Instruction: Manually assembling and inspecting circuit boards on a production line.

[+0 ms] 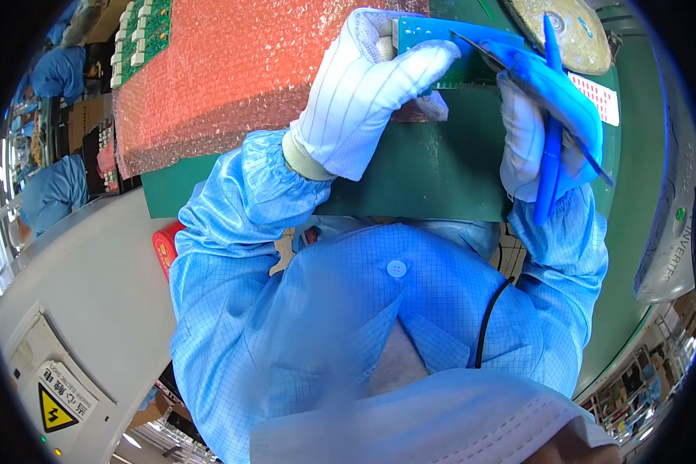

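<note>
My left hand [363,93], in a white striped glove, pinches the left end of a small circuit board [472,32] that looks blue under the light. My right hand [541,127], gloved and lit strongly blue, is closed round dark pointed tweezers [483,52]. Their tip reaches over the board's face; I cannot tell whether it touches. A long blue pen-like stick [550,147] also runs through the right hand, crossing the tweezers. The right fingertips are partly hidden behind the tools.
Pink bubble wrap [224,77] covers the green mat [433,166] at the left, with green boards [141,39] beyond it. A worn rounded object [568,35] and a label sheet with red marks [598,98] lie at the right. A grey inverter unit [673,216] stands farther right.
</note>
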